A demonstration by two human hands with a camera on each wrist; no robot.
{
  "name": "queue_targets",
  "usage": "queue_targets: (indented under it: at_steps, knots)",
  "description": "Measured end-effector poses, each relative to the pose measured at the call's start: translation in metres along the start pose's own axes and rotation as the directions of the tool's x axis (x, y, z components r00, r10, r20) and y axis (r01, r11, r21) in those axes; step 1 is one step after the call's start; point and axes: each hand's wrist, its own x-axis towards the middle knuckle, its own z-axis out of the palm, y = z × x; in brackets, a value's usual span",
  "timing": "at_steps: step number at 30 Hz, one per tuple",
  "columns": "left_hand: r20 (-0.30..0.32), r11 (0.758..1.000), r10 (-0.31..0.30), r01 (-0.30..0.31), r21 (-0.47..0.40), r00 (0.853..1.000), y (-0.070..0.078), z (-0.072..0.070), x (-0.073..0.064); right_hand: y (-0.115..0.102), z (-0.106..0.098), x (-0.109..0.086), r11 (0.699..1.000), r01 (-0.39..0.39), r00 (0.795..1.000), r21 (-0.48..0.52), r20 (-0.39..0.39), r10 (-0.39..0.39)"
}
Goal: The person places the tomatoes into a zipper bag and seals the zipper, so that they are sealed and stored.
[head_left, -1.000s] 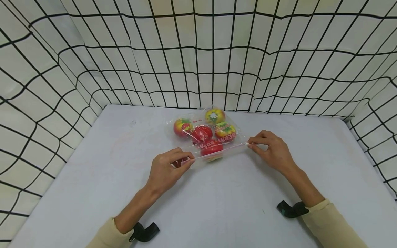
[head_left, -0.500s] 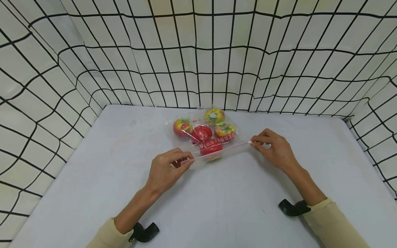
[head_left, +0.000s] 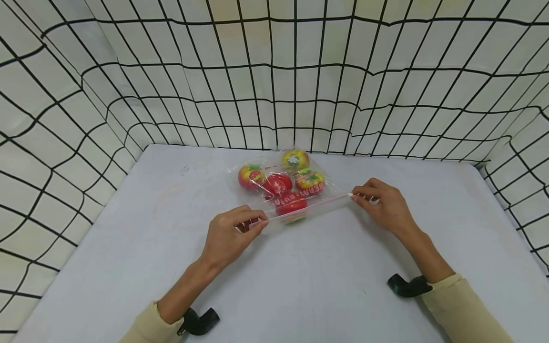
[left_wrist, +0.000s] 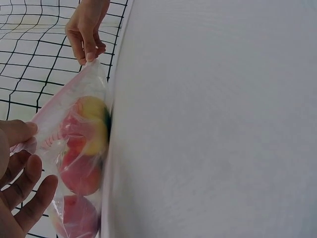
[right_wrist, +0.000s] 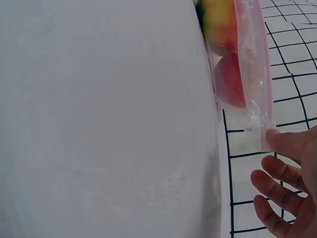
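Note:
A clear zip bag (head_left: 315,206) with red lettering and a pink-tinted seal lies on the table, its mouth edge toward me. Inside are several round red and yellow fruits (head_left: 291,203), some with green tops; their exact kind is unclear. At the left end of the seal, my left hand (head_left: 233,233) pinches the edge between thumb and index finger. My right hand (head_left: 383,205) pinches a small white slider (right_wrist: 266,138) at the right end of the seal. The seal runs taut between both hands. In the right wrist view, the other fingers (right_wrist: 277,191) are loosely bent below the slider.
The white table (head_left: 279,281) is bounded by a black grid net (head_left: 296,66) over pale walls at the back and sides. Black curved wrist pieces (head_left: 199,321) sit at both beige sleeves (head_left: 465,305).
My right hand has moved a little to the right along the seal with the slider. The left hand stays in place, and the bag and fruits have shifted very slightly left.

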Motion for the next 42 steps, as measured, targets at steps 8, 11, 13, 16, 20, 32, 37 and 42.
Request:
queue_targets:
  at_steps: [8, 11, 13, 16, 20, 32, 37, 42]
  knots:
    - [0.008, 1.000, -0.006, 0.006, -0.012, 1.000, 0.001, 0.000, 0.000, 0.006, -0.001, 0.002, 1.000, -0.013, 1.000, -0.008, 0.001, 0.013]
    - [0.013, 1.000, 0.003, -0.003, -0.013, 1.000, 0.002, 0.000, 0.000, 0.007, 0.001, 0.003, 0.999, -0.012, 1.000, 0.042, 0.005, 0.011]
    - [0.016, 1.000, 0.007, -0.007, -0.014, 1.000, 0.002, 0.001, 0.000, 0.008, 0.002, 0.003, 0.997, -0.010, 1.000, 0.071, 0.005, 0.010]
    - [0.014, 1.000, 0.003, -0.003, -0.024, 1.000, 0.002, 0.001, 0.001, 0.009, 0.003, 0.004, 0.996, -0.017, 1.000, 0.088, 0.009, 0.016]
    - [0.009, 0.999, -0.013, 0.013, -0.039, 1.000, 0.003, 0.003, 0.002, 0.008, 0.003, 0.005, 0.995, -0.064, 0.998, 0.079, 0.025, 0.062]
    - [0.031, 0.997, -0.016, 0.018, -0.075, 0.999, 0.015, 0.013, 0.006, -0.027, 0.007, -0.006, 0.981, -0.184, 0.983, 0.068, 0.031, 0.182]
    - [0.054, 0.999, 0.001, 0.002, -0.054, 0.999, 0.020, 0.018, 0.006, -0.040, 0.013, -0.007, 0.965, -0.203, 0.976, 0.168, 0.113, 0.186]
    - [0.079, 0.999, 0.014, -0.010, -0.048, 0.997, 0.024, 0.021, 0.006, -0.047, 0.018, -0.008, 0.948, -0.212, 0.970, 0.239, 0.171, 0.174]
